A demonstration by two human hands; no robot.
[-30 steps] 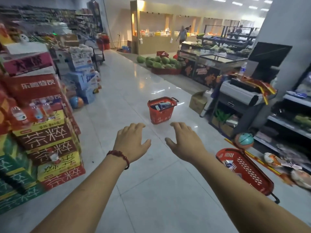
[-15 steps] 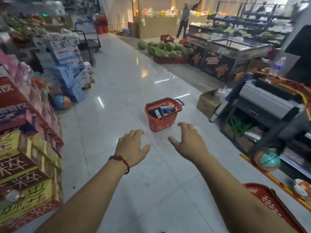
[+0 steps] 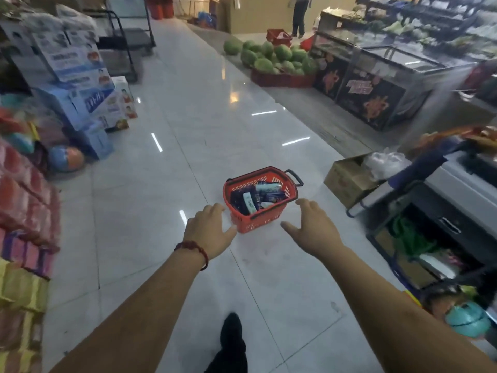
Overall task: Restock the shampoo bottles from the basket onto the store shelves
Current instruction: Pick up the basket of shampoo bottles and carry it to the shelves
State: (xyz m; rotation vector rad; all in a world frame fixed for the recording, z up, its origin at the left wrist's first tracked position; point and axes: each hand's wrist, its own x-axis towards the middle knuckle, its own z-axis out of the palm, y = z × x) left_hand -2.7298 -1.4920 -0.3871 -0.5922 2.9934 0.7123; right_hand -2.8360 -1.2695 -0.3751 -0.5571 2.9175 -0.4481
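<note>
A red plastic basket (image 3: 252, 223) with a black handle stands on the white tiled floor in the middle of the aisle. Several shampoo bottles (image 3: 248, 201), dark and white, lie jumbled inside it. My left hand (image 3: 208, 232), with a red bead bracelet at the wrist, is stretched forward just left of the basket, fingers relaxed and holding nothing. On the other side of the basket my right hand (image 3: 312, 227) reaches out the same way, empty, thumb spread. Neither hand touches the basket.
Stacked cartons (image 3: 80, 84) and drink cases (image 3: 24, 205) line the left side. A cardboard box (image 3: 347, 179) and a checkout counter (image 3: 441, 200) stand on the right. Watermelons (image 3: 274, 56) lie piled ahead, and a person (image 3: 299, 14) stands far back. My foot (image 3: 231, 335) is below.
I have walked toward the basket, which now sits much closer, between my outstretched hands. The second red basket at lower right has left the view.
</note>
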